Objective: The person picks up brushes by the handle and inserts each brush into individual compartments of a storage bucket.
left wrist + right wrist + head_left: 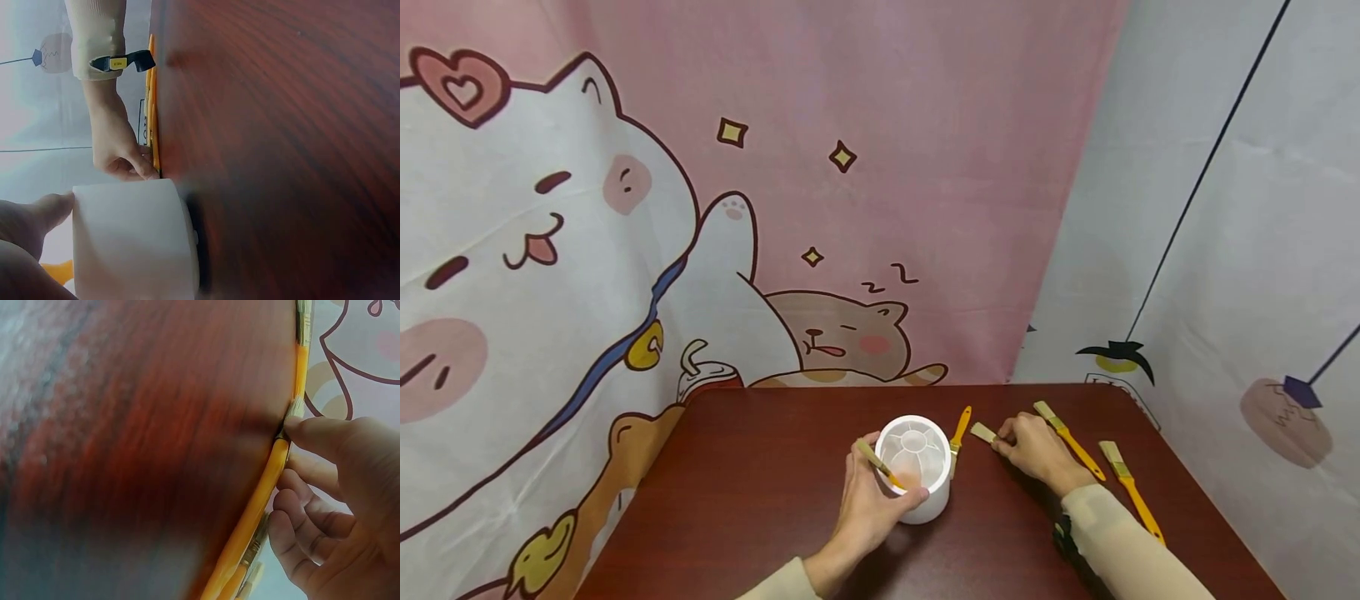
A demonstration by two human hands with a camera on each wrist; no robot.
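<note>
My left hand [868,500] grips a white round divided holder [937,500], its thumb at the near rim and its fingers along the left side. In the holder leans a paintbrush [871,455], bristles up, its yellow handle down inside. To the right, my right hand [1036,446] pinches a second paintbrush [984,432] near its metal band, thumb and forefinger on it. In the right wrist view this brush's yellow handle [253,515] runs back beneath the hand, close along the tabletop.
One paintbrush [962,425] lies just right of the holder. Two more lie at the right: one paintbrush [1078,450] beside my right hand, another paintbrush [1131,492] farther out. The dark red table [760,475] meets printed cloth [955,208] at the back.
</note>
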